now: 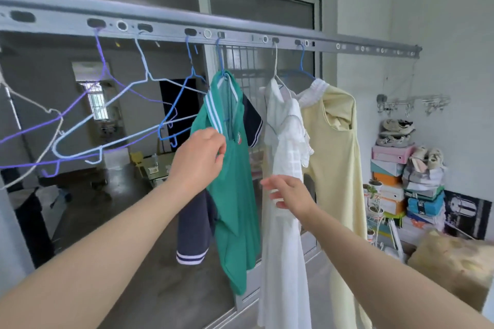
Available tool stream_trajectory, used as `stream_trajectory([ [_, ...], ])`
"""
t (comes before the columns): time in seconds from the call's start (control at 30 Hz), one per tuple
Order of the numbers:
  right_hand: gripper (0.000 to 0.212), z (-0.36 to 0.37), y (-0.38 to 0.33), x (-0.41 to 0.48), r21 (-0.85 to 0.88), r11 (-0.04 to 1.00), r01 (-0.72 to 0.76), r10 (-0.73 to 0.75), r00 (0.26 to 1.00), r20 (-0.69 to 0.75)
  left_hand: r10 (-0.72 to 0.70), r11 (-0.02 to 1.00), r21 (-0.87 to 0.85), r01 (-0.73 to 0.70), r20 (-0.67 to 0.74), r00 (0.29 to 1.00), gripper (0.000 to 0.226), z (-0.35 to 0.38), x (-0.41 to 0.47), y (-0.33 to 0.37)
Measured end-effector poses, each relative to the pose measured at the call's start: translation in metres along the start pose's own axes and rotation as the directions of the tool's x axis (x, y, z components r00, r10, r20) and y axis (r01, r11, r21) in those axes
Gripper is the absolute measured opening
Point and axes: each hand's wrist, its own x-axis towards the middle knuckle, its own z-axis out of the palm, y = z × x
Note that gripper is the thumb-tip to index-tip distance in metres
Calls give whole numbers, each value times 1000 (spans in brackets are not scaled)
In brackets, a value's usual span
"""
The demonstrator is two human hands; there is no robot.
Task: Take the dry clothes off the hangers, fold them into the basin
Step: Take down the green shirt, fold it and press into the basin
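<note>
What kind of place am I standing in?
Likely a home laundry balcony or utility room: a metal drying rail hung with a green shirt and white dress, and shoe boxes stacked nearby.

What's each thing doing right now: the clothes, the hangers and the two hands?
green shirt: hanging up, collar pinched by the left hand.
white dress: hanging up.
yellow top: hanging up.
empty hangers: hanging bare.
left hand: pinching the shirt collar.
right hand: open, in front of the white dress.
</note>
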Motion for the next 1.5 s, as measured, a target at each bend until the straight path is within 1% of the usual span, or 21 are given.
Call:
stream_trajectory([
  [0.13,32,17,-38,26,48,998,50,-50,999,-10,15,999,46,-9,-132,991,33,-7,41,-22],
  [0.2,31,25,-52,39,49,996,75,-74,997,-20,-84,996,-19,81,-181,980,40,-7,54,-30],
  [0.23,30,29,-61,47,35,994,101,-100,994,-32,-163,984,-91,150,-164,973,40,-7,63,-36],
  [0.3,27,40,-73,62,5,988,156,-156,986,-57,-296,926,-260,274,-50,954,38,-5,76,-49],
  [0.37,27,50,-84,74,-23,981,191,-192,979,-67,-326,863,-392,319,50,944,35,-3,87,-59],
  [0.43,36,60,-95,84,-55,983,175,-176,984,-19,-281,829,-473,298,109,954,33,-4,95,-64],
  [0.5,34,70,-103,90,-33,988,151,-148,986,70,-193,859,-460,226,119,974,30,-4,101,-68],
  [0.53,26,73,-104,90,6,990,143,-143,985,101,-152,885,-427,186,113,982,32,-4,103,-69],
  [0.6,11,78,-107,93,56,988,147,-152,982,110,-71,927,-360,108,116,991,46,-5,108,-72],
  [0.63,9,79,-105,93,63,985,163,-169,978,120,-27,947,-313,70,140,990,57,-6,110,-73],
  [0.7,11,80,-105,94,0,979,204,-202,968,149,66,982,-188,-26,211,975,75,-11,112,-76],
  [0.77,14,83,-107,93,-38,977,211,-200,961,190,140,990,-59,-128,289,947,84,-17,115,-78],
  [0.83,29,84,-108,93,-47,988,146,-134,971,199,184,977,46,-210,325,928,76,-21,116,-80],
  [0.9,46,84,-102,99,0,998,67,-66,978,198,219,960,103,-260,300,928,57,-24,116,-85],
  [1.0,43,83,-97,106,14,996,89,-90,975,204,253,950,113,-291,268,930,49,-23,112,-94],
  [1.1,34,87,-105,107,-55,988,142,-127,969,211,315,946,14,-324,194,929,45,-22,102,-99],
  [1.17,28,91,-106,110,-181,949,259,-214,948,236,343,939,-64,-337,163,925,39,-24,96,-102],
  [1.23,26,91,-103,115,-317,875,367,-304,924,232,343,939,-99,-330,181,922,34,-27,90,-101],
  [1.33,19,93,-103,115,-479,731,487,-448,871,202,365,928,-22,-371,238,900,28,-31,81,-97],
  [1.4,16,97,-102,116,-547,648,531,-510,835,206,379,915,41,-402,260,888,30,-32,76,-99],
  [1.5,16,101,-97,121,-615,570,545,-542,812,216,364,925,15,-380,261,894,32,-31,71,-110],
])
